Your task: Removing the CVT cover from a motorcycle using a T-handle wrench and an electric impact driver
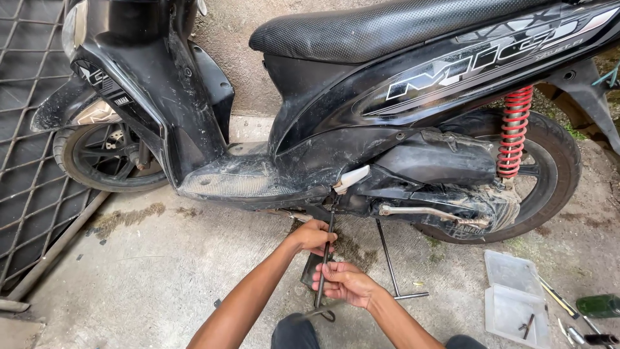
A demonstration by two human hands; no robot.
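Now both on it | left hand [315,236] wraps long, thin dark steel T-wrench [325,258] high, right hand [344,282] pinches lower | tip seemingly under black scooter [361,129] | stiff, light, maybe greasy; grip shaft.

**Around the clear plastic box**

A clear plastic box [515,298] lies open on the concrete floor [161,271]. Just right of it lie a yellow-handled screwdriver [558,298] and what may be a green bottle [599,305]. Well left stands a wire-mesh gate [26,161]; above, a red shock spring [515,131].

Soft even daylight, sharp, wide-angle bowing
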